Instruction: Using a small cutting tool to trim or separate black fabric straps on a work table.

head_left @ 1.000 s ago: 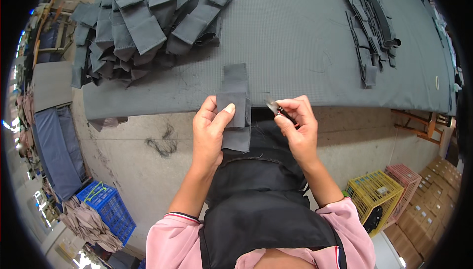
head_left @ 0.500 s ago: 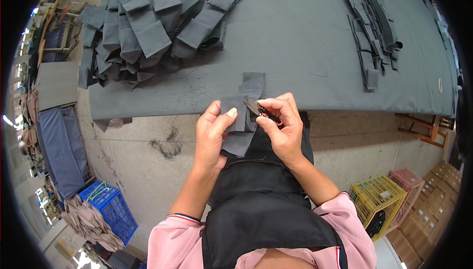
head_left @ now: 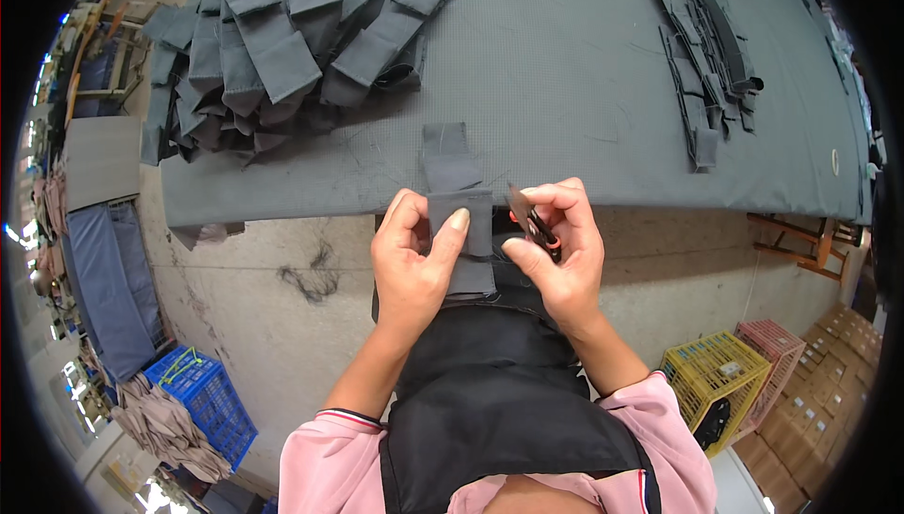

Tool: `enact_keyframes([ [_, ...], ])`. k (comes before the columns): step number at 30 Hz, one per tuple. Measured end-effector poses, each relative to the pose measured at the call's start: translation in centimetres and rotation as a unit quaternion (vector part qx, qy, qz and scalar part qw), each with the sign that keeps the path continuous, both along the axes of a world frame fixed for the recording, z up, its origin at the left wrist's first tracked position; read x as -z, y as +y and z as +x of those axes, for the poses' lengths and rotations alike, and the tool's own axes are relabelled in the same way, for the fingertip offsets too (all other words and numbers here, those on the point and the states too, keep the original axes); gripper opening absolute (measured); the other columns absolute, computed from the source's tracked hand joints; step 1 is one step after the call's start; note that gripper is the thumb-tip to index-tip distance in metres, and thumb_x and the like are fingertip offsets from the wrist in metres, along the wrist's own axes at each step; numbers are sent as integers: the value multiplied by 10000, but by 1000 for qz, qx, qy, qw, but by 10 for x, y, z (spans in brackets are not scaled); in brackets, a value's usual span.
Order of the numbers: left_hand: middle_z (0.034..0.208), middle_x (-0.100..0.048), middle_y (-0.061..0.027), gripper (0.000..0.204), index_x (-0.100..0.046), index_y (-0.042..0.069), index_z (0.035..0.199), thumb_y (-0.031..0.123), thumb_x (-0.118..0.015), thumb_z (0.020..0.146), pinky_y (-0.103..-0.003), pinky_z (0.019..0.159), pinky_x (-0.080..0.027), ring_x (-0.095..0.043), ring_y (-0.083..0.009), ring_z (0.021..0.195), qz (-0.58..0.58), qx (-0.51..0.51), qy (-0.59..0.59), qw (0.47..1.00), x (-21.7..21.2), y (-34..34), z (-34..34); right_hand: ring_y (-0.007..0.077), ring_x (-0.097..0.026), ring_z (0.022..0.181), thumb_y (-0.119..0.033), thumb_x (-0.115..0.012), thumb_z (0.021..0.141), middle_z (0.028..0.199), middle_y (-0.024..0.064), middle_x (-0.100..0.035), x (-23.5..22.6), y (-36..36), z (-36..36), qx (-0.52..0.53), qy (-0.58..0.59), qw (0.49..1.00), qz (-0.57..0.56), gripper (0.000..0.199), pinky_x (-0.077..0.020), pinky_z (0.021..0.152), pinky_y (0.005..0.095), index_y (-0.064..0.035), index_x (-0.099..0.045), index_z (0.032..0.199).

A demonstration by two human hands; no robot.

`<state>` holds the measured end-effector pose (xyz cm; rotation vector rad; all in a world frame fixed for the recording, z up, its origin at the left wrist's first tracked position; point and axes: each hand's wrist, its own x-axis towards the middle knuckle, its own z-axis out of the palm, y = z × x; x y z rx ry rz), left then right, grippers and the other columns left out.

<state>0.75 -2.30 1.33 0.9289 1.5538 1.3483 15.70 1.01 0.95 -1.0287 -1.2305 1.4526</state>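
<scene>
My left hand [head_left: 417,255] pinches a folded dark grey fabric strip [head_left: 461,217] between thumb and fingers at the table's near edge. The strip's far end lies over the tabletop, and its lower end hangs toward my black apron. Just right of the strip, my right hand [head_left: 563,241] is closed round small thread snips [head_left: 535,224] with dark blades and a bit of red at the handle. The blades point up and away from me, apart from the fabric. My fingers partly hide the handle.
A heap of sewn grey strips [head_left: 273,43] lies at the table's far left. A smaller bundle of strips [head_left: 711,62] rests at the right on the grey-covered table [head_left: 556,72]. Crates, blue [head_left: 209,401] and yellow [head_left: 713,377], stand on the floor, with cartons [head_left: 810,401] at right.
The snips have moved right, away from the fabric. The strip has been turned and straightened in my left hand, its far end shifting left.
</scene>
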Motion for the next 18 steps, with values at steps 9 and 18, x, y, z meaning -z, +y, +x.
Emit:
enact_keyframes([
  [9,648,-455,70,300,-492,76,665,204,-625,901,-199,515,-277,-327,-14,586,-125,55,-146,980,18,11,-9,203,-475,574,105,-604,579,724,91,-457,11,20,-11,-33,-204,954,219,253,-420,524,293,-20,-611,799],
  [18,911,-638,-13,215,-623,-3,1019,185,-577,925,-224,717,-461,-564,-63,787,-146,64,-246,956,29,17,-6,-4,-383,583,-146,-601,901,710,-52,-475,28,35,-25,-47,53,971,-230,102,-304,482,173,-55,-558,922],
])
